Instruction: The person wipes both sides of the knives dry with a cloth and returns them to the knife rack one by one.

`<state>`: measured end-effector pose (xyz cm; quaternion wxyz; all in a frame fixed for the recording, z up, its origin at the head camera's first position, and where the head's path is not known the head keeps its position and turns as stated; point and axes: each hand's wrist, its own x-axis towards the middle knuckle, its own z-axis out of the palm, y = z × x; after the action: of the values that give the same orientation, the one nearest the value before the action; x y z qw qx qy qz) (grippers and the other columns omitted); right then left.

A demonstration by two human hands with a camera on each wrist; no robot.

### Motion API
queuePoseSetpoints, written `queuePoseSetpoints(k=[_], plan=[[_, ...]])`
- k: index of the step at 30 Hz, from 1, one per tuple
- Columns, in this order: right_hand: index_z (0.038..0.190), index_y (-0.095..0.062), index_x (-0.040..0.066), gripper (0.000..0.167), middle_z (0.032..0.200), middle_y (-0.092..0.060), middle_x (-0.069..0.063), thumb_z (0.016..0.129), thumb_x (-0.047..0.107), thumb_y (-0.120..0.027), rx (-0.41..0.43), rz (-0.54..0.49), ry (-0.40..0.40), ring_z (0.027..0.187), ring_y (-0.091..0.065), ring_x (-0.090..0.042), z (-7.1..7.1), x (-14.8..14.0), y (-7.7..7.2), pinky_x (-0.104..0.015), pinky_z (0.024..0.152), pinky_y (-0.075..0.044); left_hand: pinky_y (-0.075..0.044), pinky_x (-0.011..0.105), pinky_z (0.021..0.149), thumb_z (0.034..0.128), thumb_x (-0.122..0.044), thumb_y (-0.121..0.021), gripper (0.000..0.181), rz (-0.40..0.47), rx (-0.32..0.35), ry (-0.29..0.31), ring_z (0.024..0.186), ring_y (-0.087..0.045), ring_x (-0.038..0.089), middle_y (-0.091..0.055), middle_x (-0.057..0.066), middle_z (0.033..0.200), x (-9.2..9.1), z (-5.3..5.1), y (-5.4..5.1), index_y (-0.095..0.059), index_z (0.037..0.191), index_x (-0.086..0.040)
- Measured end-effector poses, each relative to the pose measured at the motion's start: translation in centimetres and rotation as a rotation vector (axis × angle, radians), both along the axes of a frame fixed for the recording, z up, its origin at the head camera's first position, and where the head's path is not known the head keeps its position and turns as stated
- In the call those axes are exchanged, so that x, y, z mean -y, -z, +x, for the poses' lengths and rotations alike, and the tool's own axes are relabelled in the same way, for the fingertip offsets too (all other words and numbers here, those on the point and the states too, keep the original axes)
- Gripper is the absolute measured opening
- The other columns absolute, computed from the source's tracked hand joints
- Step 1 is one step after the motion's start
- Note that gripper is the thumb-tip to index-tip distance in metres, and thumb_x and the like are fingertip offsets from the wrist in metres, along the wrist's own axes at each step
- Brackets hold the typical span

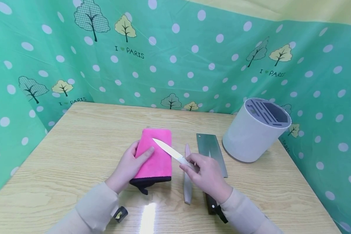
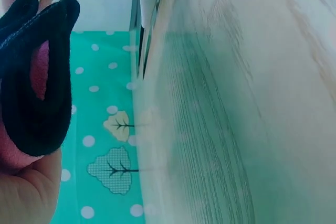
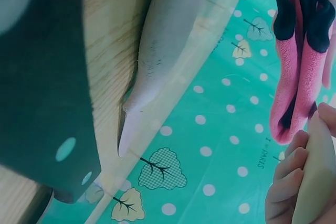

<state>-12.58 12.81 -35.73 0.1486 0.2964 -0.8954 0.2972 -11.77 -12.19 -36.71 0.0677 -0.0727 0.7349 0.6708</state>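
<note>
My left hand [image 1: 134, 164] holds a folded pink cloth [image 1: 159, 162] with a dark edge, thumb on top and the other fingers beneath. In my right hand [image 1: 206, 172] is the pale handle of a small knife, its blade [image 1: 170, 150] pointing up-left over the cloth. The right wrist view shows the curled fingers [image 3: 287, 177] round the handle [image 3: 317, 169] and the cloth [image 3: 294, 77] beyond. In the left wrist view the cloth's dark edge [image 2: 58, 114] is folded in layers. Another pale-handled knife [image 1: 188, 188] lies on the table under my right hand, beside a cleaver [image 1: 212, 146].
A white cylindrical knife holder [image 1: 250, 138] with a slotted grey top stands at the right rear of the wooden table [image 1: 84, 139]. A small black object [image 1: 121, 214] is by my left sleeve. Green dotted fabric [image 1: 169, 42] hangs behind and at both sides.
</note>
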Motion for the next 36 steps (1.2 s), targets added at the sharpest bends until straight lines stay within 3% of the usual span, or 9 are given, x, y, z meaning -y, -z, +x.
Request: queuePoseSetpoints(k=[11,19,27,36], plan=[[0.087,-0.069,0.015,0.015,0.064,-0.052,0.014,0.084,0.026,-0.079,0.029,0.007,0.028,0.054,-0.035,0.002,0.0,-0.3,0.1,-0.017,0.048,-0.032,-0.057,0.030,0.081,0.0931,-0.051,-0.062,0.067,0.038,0.002,-0.017,0.094,-0.070,0.017,-0.064,0.013,0.126,0.5,-0.2,0.3,-0.037,0.147,-0.021],[0.088,-0.069,0.013,0.018,0.064,-0.051,0.012,0.083,0.026,-0.080,-0.014,-0.011,0.022,0.054,-0.034,0.002,0.0,-0.3,0.1,-0.016,0.047,-0.030,-0.059,0.032,0.077,0.0934,-0.051,-0.062,0.063,0.037,0.016,-0.018,0.087,-0.072,0.018,-0.068,0.013,0.115,0.1,-0.1,0.5,-0.042,0.143,-0.018],[0.089,-0.069,0.012,0.019,0.064,-0.052,0.011,0.083,0.026,-0.079,-0.044,-0.008,0.008,0.055,-0.034,0.002,-0.1,0.0,0.0,-0.015,0.048,-0.030,-0.057,0.031,0.077,0.0947,-0.047,-0.062,0.059,-0.006,0.016,0.019,0.083,-0.071,0.019,-0.069,0.012,0.110,-1.0,0.3,0.8,-0.044,0.143,-0.017],[0.089,-0.069,0.012,0.019,0.065,-0.053,0.010,0.083,0.026,-0.080,-0.060,-0.010,-0.019,0.056,-0.034,0.001,-0.2,0.3,0.0,-0.015,0.048,-0.030,-0.057,0.032,0.073,0.0959,-0.042,-0.062,0.060,0.005,-0.003,0.060,0.079,-0.070,0.018,-0.068,0.014,0.111,-1.9,0.8,0.7,-0.042,0.145,-0.014]])
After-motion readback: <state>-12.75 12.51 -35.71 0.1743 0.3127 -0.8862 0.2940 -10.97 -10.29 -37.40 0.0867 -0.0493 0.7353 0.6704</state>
